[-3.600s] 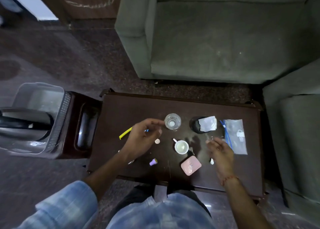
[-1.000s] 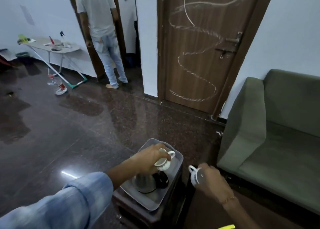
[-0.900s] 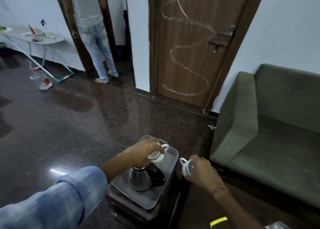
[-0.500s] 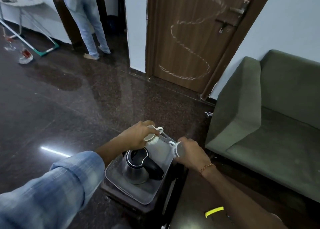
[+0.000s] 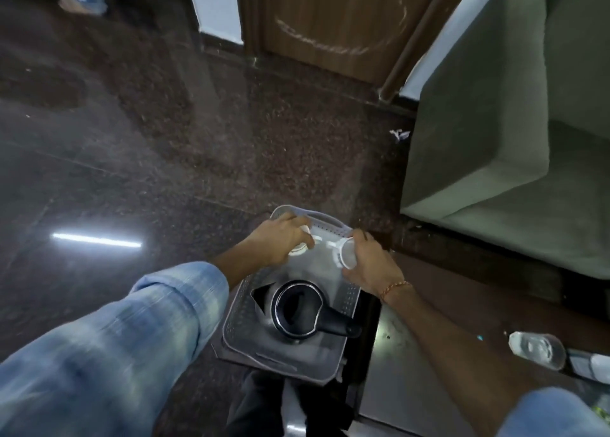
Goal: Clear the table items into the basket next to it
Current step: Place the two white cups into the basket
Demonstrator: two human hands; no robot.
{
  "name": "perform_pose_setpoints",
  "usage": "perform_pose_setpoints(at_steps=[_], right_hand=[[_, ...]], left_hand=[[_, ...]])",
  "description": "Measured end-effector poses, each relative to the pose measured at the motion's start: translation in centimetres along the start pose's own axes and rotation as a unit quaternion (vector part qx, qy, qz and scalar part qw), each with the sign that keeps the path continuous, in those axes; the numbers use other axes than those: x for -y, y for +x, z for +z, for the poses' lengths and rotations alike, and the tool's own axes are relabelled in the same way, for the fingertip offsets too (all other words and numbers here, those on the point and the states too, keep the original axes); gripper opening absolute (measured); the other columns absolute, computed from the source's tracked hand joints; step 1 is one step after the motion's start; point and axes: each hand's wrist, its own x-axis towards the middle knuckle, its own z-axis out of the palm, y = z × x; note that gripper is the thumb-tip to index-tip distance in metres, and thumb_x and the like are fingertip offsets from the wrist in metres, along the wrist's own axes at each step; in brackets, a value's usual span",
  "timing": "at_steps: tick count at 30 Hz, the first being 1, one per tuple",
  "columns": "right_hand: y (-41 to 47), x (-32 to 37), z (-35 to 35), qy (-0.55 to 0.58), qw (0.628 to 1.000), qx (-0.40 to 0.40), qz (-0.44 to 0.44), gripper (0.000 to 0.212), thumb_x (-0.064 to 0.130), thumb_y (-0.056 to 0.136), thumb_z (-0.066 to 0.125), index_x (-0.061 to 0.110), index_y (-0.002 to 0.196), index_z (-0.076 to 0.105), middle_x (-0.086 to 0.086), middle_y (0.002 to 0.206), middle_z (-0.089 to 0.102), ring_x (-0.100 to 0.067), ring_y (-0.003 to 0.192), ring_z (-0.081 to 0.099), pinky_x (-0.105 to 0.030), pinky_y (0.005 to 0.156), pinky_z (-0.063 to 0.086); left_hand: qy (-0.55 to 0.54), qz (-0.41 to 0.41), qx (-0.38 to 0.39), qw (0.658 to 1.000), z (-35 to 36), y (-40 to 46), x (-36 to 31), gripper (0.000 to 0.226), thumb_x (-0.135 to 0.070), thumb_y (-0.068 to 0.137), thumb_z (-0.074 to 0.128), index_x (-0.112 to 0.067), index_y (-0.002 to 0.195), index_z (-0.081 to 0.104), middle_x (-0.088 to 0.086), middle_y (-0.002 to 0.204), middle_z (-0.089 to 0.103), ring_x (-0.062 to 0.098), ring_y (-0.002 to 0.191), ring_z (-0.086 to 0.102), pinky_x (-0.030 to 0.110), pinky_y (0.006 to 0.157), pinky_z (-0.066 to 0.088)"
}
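Holding one small white ceramic cup in each hand, we are over the far end of the translucent grey plastic basket that sits to the left of the dark wooden surface. Our left hand has its fingers closed over the top of the left white cup, low inside the basket. Our right hand wraps its fingers around the right white cup, tilted with its mouth facing left, just above the basket's right rim.

We judge the task partly done: a steel jug with a black lid and handle already lies in the near half of the basket, and both cups are about to be set down but not yet released. At least a clear drinking glass is left at the right edge of view on the surface, with a blurred pale item just beside it; the rest of the surface is out of frame, so we cannot tell how much more is left.

The jug fills much of the basket floor, so the cups need the free far end. A green sofa stands at the far right, well apart.
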Motion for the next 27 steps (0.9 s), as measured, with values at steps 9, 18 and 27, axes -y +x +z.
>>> perform_pose_setpoints(at_steps=[9,18,27], right_hand=[[4.2,-0.6,3.1,-0.014,0.999,-0.003,0.042,0.066,0.014,0.073,0.077,0.014,0.129,0.044,-0.011,0.126,0.04,-0.037,0.104,0.061,-0.036,0.086,0.051],[7.0,-2.0,6.0,-0.102,0.994,-0.043,0.018,0.065,0.027,0.075,0.073,0.014,0.133,0.045,-0.011,0.126,0.053,-0.031,0.112,0.054,-0.038,0.089,0.048],[7.8,-2.6,7.9,-0.132,0.989,-0.064,0.007,0.066,0.02,0.074,0.072,0.015,0.134,0.045,-0.008,0.129,0.055,-0.029,0.122,0.051,-0.039,0.103,0.042]], left_hand=[[0.028,0.026,-0.001,0.999,2.6,3.9,2.3,0.055,-0.001,0.08,0.068,-0.037,0.121,0.059,-0.001,0.147,0.035,0.027,0.134,0.033,0.042,0.091,0.05],[0.067,0.073,-0.013,0.995,4.2,6.7,3.8,0.05,-0.006,0.08,0.067,-0.035,0.121,0.062,-0.001,0.147,0.04,0.029,0.136,0.034,0.043,0.107,0.039],[0.126,0.084,-0.03,0.988,5.9,7.8,4.4,0.047,-0.01,0.087,0.061,-0.031,0.129,0.059,0.0,0.149,0.04,0.031,0.139,0.029,0.044,0.11,0.034]])
